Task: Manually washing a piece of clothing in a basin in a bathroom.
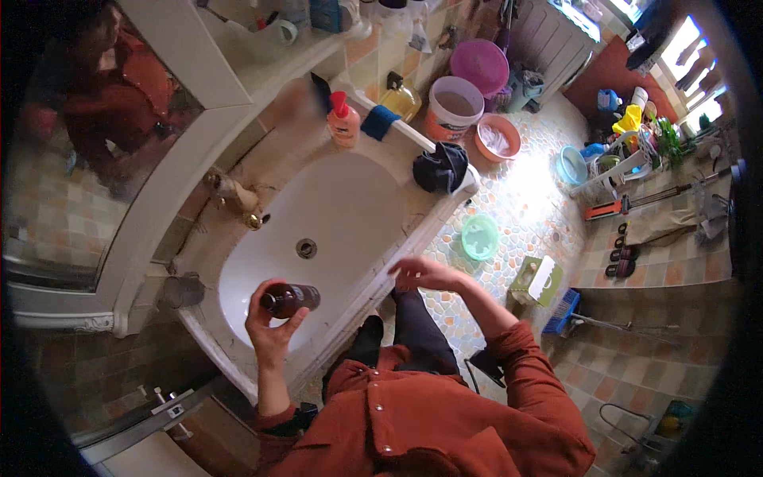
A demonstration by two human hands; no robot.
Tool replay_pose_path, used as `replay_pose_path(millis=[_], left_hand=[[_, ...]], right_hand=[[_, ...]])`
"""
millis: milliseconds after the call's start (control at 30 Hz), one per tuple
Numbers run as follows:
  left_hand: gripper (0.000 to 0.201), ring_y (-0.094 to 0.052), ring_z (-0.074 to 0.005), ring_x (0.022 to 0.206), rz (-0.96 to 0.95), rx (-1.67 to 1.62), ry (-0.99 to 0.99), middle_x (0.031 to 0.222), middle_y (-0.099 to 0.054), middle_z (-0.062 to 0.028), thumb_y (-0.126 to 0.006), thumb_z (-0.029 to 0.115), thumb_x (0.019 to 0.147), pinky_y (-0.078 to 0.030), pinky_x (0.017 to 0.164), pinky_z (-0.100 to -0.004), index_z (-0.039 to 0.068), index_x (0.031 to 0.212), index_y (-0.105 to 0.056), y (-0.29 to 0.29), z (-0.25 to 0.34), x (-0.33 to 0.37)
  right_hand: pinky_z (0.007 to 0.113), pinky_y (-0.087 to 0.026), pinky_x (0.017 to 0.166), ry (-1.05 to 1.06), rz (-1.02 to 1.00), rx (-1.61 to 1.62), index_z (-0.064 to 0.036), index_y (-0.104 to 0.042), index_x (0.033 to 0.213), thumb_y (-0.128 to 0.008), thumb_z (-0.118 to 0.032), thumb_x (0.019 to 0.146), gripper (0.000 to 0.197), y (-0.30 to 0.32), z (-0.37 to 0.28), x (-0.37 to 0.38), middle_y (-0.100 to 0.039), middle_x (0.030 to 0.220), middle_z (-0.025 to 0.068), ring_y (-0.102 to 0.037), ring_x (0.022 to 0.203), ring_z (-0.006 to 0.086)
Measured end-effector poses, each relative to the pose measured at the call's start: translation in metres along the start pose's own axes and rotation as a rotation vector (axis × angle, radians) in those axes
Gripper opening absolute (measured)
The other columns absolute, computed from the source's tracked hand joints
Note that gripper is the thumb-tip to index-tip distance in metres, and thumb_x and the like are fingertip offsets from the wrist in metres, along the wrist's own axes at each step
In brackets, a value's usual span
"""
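My left hand [271, 324] is wrapped round a dark brown bottle [298, 300], held on its side over the white oval sink [334, 203]. The bottle's rounded dark end points left. Past the sink's front edge, my right hand [420, 273] hangs in the air with loosely bent fingers and nothing seen in them. A brass-coloured tap [238, 197] stands at the sink's left rim. On the far rim is a pink pump bottle [342, 123] with a red top.
A dark cloth [439, 168] lies at the counter's right corner. On the pebble-patterned floor are a green basin [480, 237], an orange basin [498, 137], a bucket [455, 119] and a green-and-white box [534, 280]. A clear cup [182, 291] sits at the counter's left end, below a mirror [87, 151].
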State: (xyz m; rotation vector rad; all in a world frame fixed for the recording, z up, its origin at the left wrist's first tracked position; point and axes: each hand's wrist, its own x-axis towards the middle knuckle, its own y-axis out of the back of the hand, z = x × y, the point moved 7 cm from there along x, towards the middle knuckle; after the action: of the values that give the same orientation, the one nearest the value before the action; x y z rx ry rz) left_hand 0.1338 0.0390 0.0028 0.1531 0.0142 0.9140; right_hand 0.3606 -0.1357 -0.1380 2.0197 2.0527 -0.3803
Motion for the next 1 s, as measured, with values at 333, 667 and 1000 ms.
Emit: replay_pose_path(millis=[333, 667, 1000], left_hand=[[0.062, -0.055, -0.0186, 0.103, 0.227, 0.091, 0.01, 0.115, -0.055, -0.0088, -0.082, 0.008, 0.065, -0.049, 0.087, -0.0319, 0.003, 0.119, -0.051, 0.026, 0.009, -0.056], [0.064, -0.052, -0.0196, 0.11, 0.658, 0.188, 0.061, 0.118, -0.053, -0.0092, -0.079, 0.006, 0.067, -0.043, 0.095, -0.0332, 0.002, 0.123, -0.048, -0.037, 0.031, -0.138], [0.069, -0.049, -0.0235, 0.115, 0.583, 0.172, -0.011, 0.122, -0.052, -0.0137, -0.078, 0.012, 0.07, -0.037, 0.102, -0.0374, -0.001, 0.127, -0.043, -0.152, 0.05, -0.141]], right_hand=[[0.034, -0.046, 0.082, 0.433, 0.807, -0.435, -0.0049, -0.054, 0.12, -0.075, -0.017, 0.068, 0.057, 0.182, -0.141, 0.164, -0.061, 0.11, 0.0144, -0.059, 0.101, 0.0268], [0.043, -0.048, 0.079, 0.345, 0.811, -0.622, -0.0149, -0.047, 0.115, -0.071, -0.024, 0.067, 0.054, 0.204, -0.13, 0.221, -0.057, 0.111, 0.0143, -0.056, 0.101, 0.0358], [0.04, -0.048, 0.083, 0.754, 0.648, -0.308, -0.0089, -0.055, 0.11, -0.075, -0.024, 0.07, 0.047, 0.205, -0.173, 0.063, -0.06, 0.107, 0.0135, -0.059, 0.095, 0.0338]])
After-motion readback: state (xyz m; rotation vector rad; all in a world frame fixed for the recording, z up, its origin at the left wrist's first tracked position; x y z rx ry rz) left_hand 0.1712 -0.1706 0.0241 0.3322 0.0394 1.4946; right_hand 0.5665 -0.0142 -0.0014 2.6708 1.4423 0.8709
